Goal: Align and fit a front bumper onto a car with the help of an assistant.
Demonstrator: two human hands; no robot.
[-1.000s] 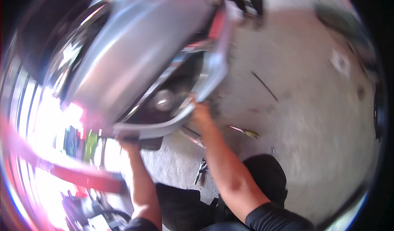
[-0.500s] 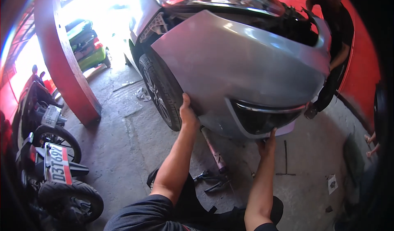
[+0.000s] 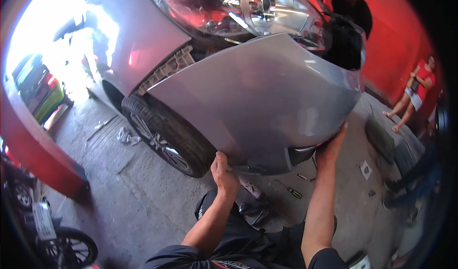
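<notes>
- Gripping a silver car bumper (image 3: 257,92) by its lower edge, a person in a dark shirt supports the panel at the front corner of a silver car (image 3: 143,35), clear of the floor (image 3: 119,188).
- The left hand (image 3: 225,174) grasps the lower edge next to the front tire (image 3: 164,137), thumb up and the other fingers partly hidden.
- The right hand (image 3: 331,149) holds the panel farther along, beside a dark recess (image 3: 301,155) near its lower corner; part of this grasp is out of sight.
- The bumper's pointed upper corner lies at a pale bracket (image 3: 169,68) below the car's fender; whether the two touch cannot be told. A dark gap separates part of its top edge from the headlight (image 3: 272,9).
- A co-worker (image 3: 352,4) in a dark top leans in at the bumper's far end, before a red wall (image 3: 396,35); contact with the panel cannot be made out.
- Beneath the bumper's lower edge, a screwdriver (image 3: 295,192) with a green-and-black handle lies on the floor, well apart from a white sheet of paper (image 3: 365,170) toward the floor's right edge.
- Crumpled plastic (image 3: 128,136) lies left of the tire, and a motorcycle (image 3: 71,247) stands at the floor's near left corner, close to a red post (image 3: 47,159).
- At the floor's right edge, by the wall, is a bystander (image 3: 421,84) in a red top.
</notes>
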